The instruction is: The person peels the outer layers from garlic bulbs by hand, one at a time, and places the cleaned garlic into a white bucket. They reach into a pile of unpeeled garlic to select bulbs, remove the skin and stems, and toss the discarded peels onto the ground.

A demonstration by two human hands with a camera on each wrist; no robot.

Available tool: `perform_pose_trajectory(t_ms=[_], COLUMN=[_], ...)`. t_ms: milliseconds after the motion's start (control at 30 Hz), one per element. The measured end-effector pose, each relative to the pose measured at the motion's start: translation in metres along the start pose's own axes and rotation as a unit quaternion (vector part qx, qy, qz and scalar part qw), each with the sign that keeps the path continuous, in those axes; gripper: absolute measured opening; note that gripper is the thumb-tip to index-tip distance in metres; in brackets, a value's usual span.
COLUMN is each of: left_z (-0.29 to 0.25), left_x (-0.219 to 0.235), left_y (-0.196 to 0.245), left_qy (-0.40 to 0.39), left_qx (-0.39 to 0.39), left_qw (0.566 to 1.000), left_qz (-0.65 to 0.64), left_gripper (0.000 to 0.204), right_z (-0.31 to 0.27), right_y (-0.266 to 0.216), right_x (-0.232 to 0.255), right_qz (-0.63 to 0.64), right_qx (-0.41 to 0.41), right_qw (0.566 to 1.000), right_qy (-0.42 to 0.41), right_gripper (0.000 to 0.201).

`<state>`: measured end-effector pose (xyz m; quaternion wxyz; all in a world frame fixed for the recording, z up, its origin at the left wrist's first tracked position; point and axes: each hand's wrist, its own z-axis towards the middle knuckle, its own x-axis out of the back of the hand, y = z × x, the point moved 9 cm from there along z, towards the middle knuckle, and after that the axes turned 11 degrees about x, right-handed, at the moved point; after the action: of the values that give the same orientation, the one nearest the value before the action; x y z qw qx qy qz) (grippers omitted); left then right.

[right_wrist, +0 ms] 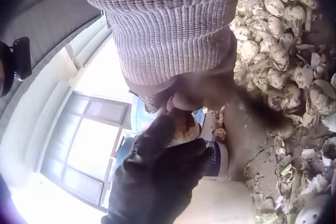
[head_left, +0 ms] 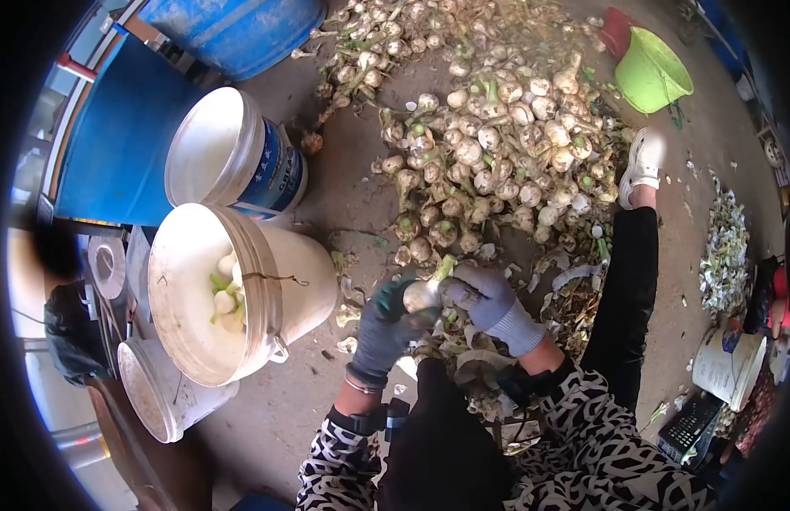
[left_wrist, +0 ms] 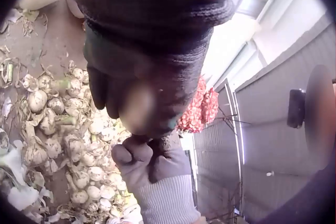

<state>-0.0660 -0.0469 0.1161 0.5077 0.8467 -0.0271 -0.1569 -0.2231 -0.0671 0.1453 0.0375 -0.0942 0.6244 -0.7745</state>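
In the head view a garlic bulb [head_left: 421, 295] with a short green stem is held between two gloved hands. The left hand [head_left: 384, 328], in a dark glove, grips the bulb from the left with curled fingers. On the bulb's right side the right hand [head_left: 494, 308], in a grey-white glove, has its fingers bent against it. The right wrist view shows the bulb [right_wrist: 187, 132] between the dark-gloved left hand [right_wrist: 160, 174] and the right hand's fingertips. The left wrist view has the left hand [left_wrist: 144, 82] above the right hand [left_wrist: 152, 166]; the bulb is blurred there.
A big heap of garlic bulbs [head_left: 497, 128] lies on the floor ahead. At the left stand a white bucket [head_left: 305, 268] with trimmed bulbs inside, another white bucket [head_left: 178, 140] and blue barrels [head_left: 241, 34]. Peelings [head_left: 476, 366] lie beneath the hands; a green bucket [head_left: 654, 72] stands far right.
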Motion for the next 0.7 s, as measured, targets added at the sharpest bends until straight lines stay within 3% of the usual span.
perform_pose_trajectory(t_ms=[33,67,133,200,233,267,300,333,367,400,433,467,533,600,667,700], left_z=[0.000,0.000,0.001,0.001,0.001,-0.002,0.010,0.018,0.023,0.024,0.020,0.013,-0.006,-0.016,-0.004,-0.002], left_x=[0.001,0.003,0.002,0.000,-0.003,-0.014,-0.005,0.003,0.007,0.011,0.037,0.042,-0.001,-0.020,0.003,0.004], left_y=[0.007,0.004,-0.018,-0.024,0.000,0.019,0.003,-0.010,-0.005,0.000,-0.018,-0.010,0.024,0.032,-0.003,0.011], left_qy=[0.006,0.009,-0.008,-0.014,0.020,0.053,0.056,0.056,0.069,0.081,0.177,0.194,0.118,0.064,0.000,0.026], left_qx=[-0.044,-0.041,0.052,0.100,-0.013,-0.124,-0.117,-0.115,-0.130,-0.144,-0.030,-0.074,0.032,-0.104,0.039,-0.034], left_qw=[0.994,0.993,0.998,0.995,0.972,0.879,0.880,0.880,0.901,0.919,0.978,0.971,0.992,0.974,0.999,0.997], left_qz=[0.104,0.106,0.032,-0.008,0.233,0.458,0.456,0.458,0.409,0.358,0.103,0.118,0.011,0.189,-0.008,0.068], left_gripper=[0.068,0.068,0.062,0.059,0.053,0.050,0.036,0.036,0.031,0.029,0.031,0.034,0.035,0.039,0.038,0.036], right_z=[0.000,0.001,0.000,-0.011,-0.030,-0.032,-0.028,-0.024,-0.028,-0.028,-0.026,-0.025,-0.026,-0.022,-0.026,-0.023], right_y=[0.000,-0.002,-0.007,0.009,0.022,0.028,0.028,0.023,0.032,0.031,0.036,0.041,0.045,0.028,0.035,0.040], right_x=[0.002,0.001,-0.001,-0.014,-0.023,-0.025,-0.029,-0.030,-0.033,-0.036,-0.033,-0.026,-0.027,-0.038,-0.061,-0.070], right_qz=[0.003,0.006,0.013,0.124,0.215,0.217,0.236,0.253,0.309,0.311,0.320,0.329,0.297,0.183,0.245,0.317], right_qx=[-0.002,0.014,0.029,-0.132,-0.283,-0.285,-0.227,-0.167,-0.246,-0.245,-0.251,-0.257,-0.288,-0.278,-0.266,-0.222], right_qw=[1.000,1.000,0.999,0.980,0.929,0.928,0.939,0.946,0.914,0.914,0.913,0.908,0.910,0.939,0.928,0.921], right_qy=[-0.001,-0.017,-0.032,-0.083,-0.102,-0.104,-0.110,-0.114,-0.090,-0.087,-0.029,0.029,-0.013,-0.083,-0.085,-0.042], right_gripper=[0.014,0.013,0.013,0.016,0.019,0.019,0.021,0.023,0.021,0.021,0.022,0.022,0.025,0.023,0.020,0.021])
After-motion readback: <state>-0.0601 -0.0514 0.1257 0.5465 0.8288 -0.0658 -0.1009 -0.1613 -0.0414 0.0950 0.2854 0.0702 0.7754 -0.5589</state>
